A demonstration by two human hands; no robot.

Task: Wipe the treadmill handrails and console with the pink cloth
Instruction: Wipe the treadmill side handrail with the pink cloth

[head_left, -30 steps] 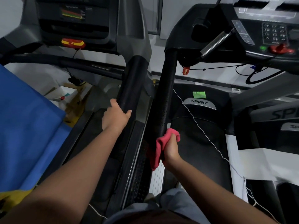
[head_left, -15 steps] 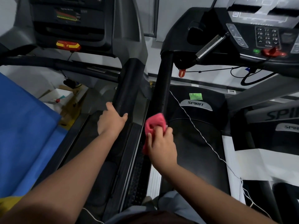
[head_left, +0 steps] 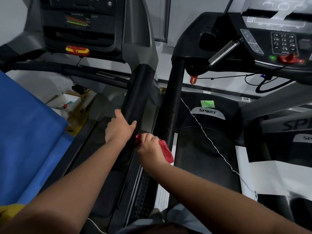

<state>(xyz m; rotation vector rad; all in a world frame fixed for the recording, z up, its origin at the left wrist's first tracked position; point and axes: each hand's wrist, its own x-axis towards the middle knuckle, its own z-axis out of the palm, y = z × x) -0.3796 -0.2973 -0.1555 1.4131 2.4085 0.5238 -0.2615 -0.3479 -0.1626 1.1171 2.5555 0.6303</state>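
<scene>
My right hand (head_left: 149,150) grips the pink cloth (head_left: 166,152) between handrails; left hand (head_left: 120,128) clasps the padded handrail (head_left: 137,97). Console (head_left: 276,41) looks unwiped.

Two treadmills stood side by side. The left treadmill's handrail (head_left: 135,97) ran just left of the right treadmill's handrail (head_left: 172,102), the pair near each other down the middle. The left hand (head_left: 119,128) sat on the near end of the left handrail. Just right of it and a little nearer, the right hand (head_left: 150,149) held the cloth (head_left: 166,152) between the two rails, close against the right one. Behind, up top, the left console (head_left: 81,26) stood above the left rail's far end, the right console (head_left: 276,41) far right. A thin cord (head_left: 207,137) trailed across the right treadmill's belt (head_left: 202,157). A sheet (head_left: 25,141) lay far left.
</scene>
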